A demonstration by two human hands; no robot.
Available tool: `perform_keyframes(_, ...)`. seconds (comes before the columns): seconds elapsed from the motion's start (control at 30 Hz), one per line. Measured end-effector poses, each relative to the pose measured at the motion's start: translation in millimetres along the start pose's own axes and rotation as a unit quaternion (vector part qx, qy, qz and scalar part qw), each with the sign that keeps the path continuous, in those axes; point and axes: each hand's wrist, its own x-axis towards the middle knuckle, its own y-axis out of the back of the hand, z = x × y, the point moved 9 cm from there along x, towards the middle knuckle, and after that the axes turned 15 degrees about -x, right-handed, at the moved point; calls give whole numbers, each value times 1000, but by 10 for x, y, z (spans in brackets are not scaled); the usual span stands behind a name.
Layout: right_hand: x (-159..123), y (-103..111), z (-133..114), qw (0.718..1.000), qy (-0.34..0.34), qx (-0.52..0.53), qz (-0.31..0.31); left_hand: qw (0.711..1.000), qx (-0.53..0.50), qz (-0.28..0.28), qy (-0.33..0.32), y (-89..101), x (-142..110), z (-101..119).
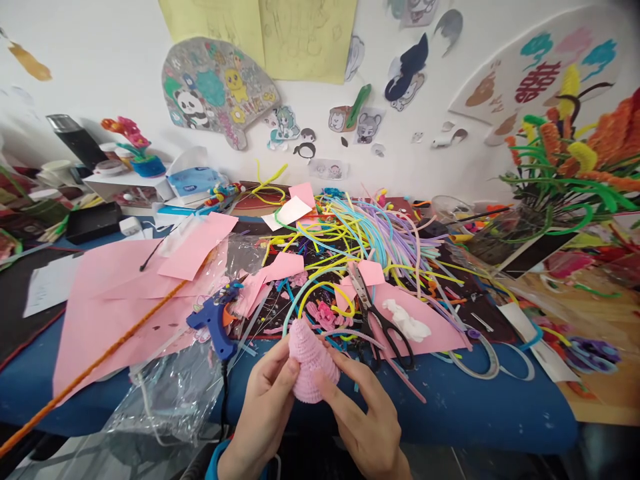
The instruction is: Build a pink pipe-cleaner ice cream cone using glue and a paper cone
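A pink cone (310,360) wound from fuzzy pipe cleaner is held between both my hands, just above the front edge of the blue table (475,407). My left hand (265,407) grips its left side with thumb and fingers closed on it. My right hand (363,413) pinches its right side, fingers pressed to the coil. A loose pink strand trails right from the cone toward the black scissors (383,313).
A blue glue gun (216,323) lies left of the cone on clear cellophane (165,393). Pink paper sheets (115,293) and a long orange pipe cleaner (100,363) cover the left. A heap of coloured pipe cleaners (370,233) fills the middle; pipe-cleaner flowers (575,160) stand right.
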Motion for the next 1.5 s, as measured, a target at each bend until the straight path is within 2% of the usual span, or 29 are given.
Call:
perform_keyframes(0.13, -50, 33, 0, 999, 2, 9, 32, 999, -18, -20, 17, -37, -4, -29)
perform_keyframes(0.4, 71, -1, -116, 999, 17, -44, -8, 999, 28, -19, -31, 30, -51, 99)
perform_keyframes(0.57, 82, 1, -120, 998, 38, -27, -45, 996, 70, -19, -52, 64, -71, 140)
perform_keyframes(0.67, 77, -27, -44, 994, -7, 73, -77, 993, 86, -39, -67, 59, -85, 147)
perform_keyframes(0.77, 83, -36, 85, 981, -106, 152, -60, 990, 106, -61, -77, 73, -103, 123)
perform_keyframes(0.87, 108, -31, 133, 977, -168, 131, -27, 985, 127, -78, -85, 87, -118, 81)
perform_keyframes(0.97, 151, 12, 92, 980, -178, 87, 12, 981, 141, -83, -101, 77, -132, 74)
perform_keyframes(1.07, 181, 115, -3, 986, -156, 12, 54, 980, 152, -61, -114, 75, -142, 106)
perform_keyframes(1.13, 206, 156, -95, 991, -121, -25, 58, 981, 152, -42, -116, 77, -148, 132)
perform_keyframes(1.27, 248, 164, -257, 998, -24, 35, 37, 983, 144, -18, -112, 100, -152, 150)
perform_keyframes(1.4, 230, 146, -138, 999, -45, 7, 27, 987, 109, -24, -119, 139, -147, 152)
perform_keyframes(1.43, 223, 130, -156, 999, -25, -7, 20, 986, 109, -21, -121, 152, -145, 155)
perform_keyframes(1.5, 194, 119, -299, 998, 67, -5, 17, 984, 124, -13, -124, 165, -142, 165)
